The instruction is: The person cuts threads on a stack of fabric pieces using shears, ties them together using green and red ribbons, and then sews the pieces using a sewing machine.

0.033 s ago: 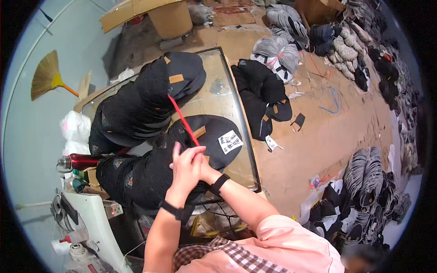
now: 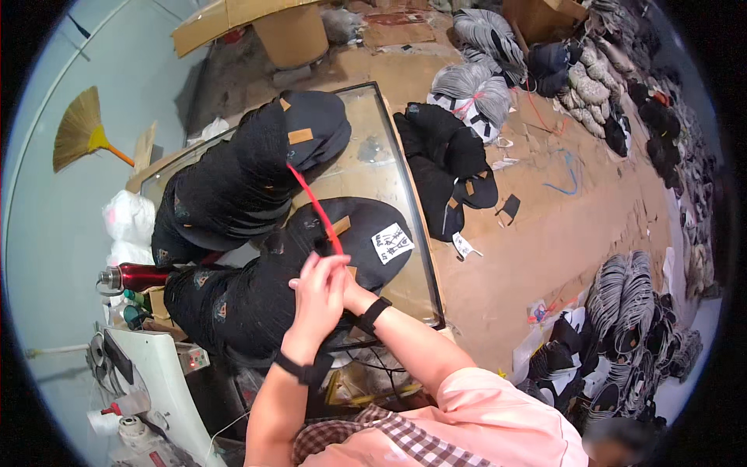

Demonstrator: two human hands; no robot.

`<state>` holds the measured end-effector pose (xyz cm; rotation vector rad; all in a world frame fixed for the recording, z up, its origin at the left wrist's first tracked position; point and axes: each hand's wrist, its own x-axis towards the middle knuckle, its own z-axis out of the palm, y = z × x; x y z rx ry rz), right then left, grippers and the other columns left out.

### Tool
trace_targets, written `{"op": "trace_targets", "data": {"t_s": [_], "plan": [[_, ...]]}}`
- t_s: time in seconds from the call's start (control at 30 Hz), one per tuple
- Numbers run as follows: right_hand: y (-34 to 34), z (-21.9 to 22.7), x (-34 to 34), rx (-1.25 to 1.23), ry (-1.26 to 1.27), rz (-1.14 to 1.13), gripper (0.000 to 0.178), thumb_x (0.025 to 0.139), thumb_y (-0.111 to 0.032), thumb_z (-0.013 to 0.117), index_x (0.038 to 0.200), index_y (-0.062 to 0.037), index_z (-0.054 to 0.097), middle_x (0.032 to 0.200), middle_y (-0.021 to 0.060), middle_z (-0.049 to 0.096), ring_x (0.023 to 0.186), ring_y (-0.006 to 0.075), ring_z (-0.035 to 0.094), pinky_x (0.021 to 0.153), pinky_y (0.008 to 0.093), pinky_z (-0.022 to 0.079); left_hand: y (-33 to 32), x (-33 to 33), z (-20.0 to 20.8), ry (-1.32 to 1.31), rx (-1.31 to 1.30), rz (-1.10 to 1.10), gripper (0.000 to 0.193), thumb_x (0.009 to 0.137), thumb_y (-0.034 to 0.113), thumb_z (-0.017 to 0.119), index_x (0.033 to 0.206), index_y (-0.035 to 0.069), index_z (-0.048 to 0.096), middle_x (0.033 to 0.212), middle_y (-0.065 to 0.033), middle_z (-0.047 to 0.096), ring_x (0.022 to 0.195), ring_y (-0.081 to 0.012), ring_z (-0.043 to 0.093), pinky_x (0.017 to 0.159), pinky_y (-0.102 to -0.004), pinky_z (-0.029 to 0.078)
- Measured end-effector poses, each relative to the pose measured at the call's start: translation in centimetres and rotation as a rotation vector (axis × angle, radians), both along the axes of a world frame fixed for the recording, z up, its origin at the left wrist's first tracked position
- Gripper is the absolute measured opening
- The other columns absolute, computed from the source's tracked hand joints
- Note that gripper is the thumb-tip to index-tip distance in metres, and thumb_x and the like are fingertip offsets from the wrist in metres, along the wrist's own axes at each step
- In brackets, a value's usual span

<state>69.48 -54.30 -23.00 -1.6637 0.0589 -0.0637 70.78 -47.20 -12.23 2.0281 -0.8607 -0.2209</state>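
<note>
Two long bundles of stacked black fabric pieces, which look like shoe uppers, lie side by side on a glass-topped table (image 2: 372, 117). The far bundle (image 2: 226, 175) shows tan tabs on its end piece. A white paper label (image 2: 391, 244) lies on the end of the near bundle (image 2: 249, 303). A red strip (image 2: 313, 201) runs from the far bundle down to my fingers. My left hand (image 2: 315, 294) is closed at the strip's lower end, above the near bundle. Pressed against it is my right hand (image 2: 354, 294), its fingers mostly hidden behind the left.
More black bundles (image 2: 443, 148) lie on the cardboard-covered floor beyond the table's right edge. Grey bundles (image 2: 471, 86) and piles of uppers (image 2: 622, 303) line the right. On the left are a red bottle (image 2: 140, 276), a white machine (image 2: 156, 366) and a broom (image 2: 82, 128).
My left fingers have folded in toward the right hand, from pointing up to meeting at the strip's end. The strip bows slightly more. The bundles stay in place.
</note>
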Motion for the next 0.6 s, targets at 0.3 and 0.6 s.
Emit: {"op": "trace_targets", "data": {"t_s": [0.3, 0.6], "plan": [[0.2, 3.6, -0.6, -0.124, -0.025, -0.088, 0.05, 0.076, -0.052, 0.065, 0.083, -0.0028, 0.059, 0.084, 0.0193, 0.064, 0.084, 0.0382, 0.061, 0.072, 0.0434, 0.047, 12.9, -8.4, 12.5, 0.423, -0.132, -0.008, 0.017, 0.079, -0.009, 0.048, 0.073, 0.001, 0.06, 0.068, -0.0074, 0.058, 0.061, -0.0147, 0.053, 0.056, -0.0253, 0.04], [1.5, 1.9, -1.4, -0.211, -0.092, -0.147, 0.039, 0.079, -0.039, 0.068, 0.082, -0.0013, 0.062, 0.078, 0.0167, 0.062, 0.075, 0.0312, 0.062, 0.067, 0.0395, 0.048, 12.8, -10.5, 13.1, 0.346, -0.624, 0.21, 0.007, 0.086, -0.001, 0.055, 0.08, 0.001, 0.052, 0.067, -0.0052, 0.048, 0.06, -0.014, 0.044, 0.057, -0.0286, 0.037]]}}
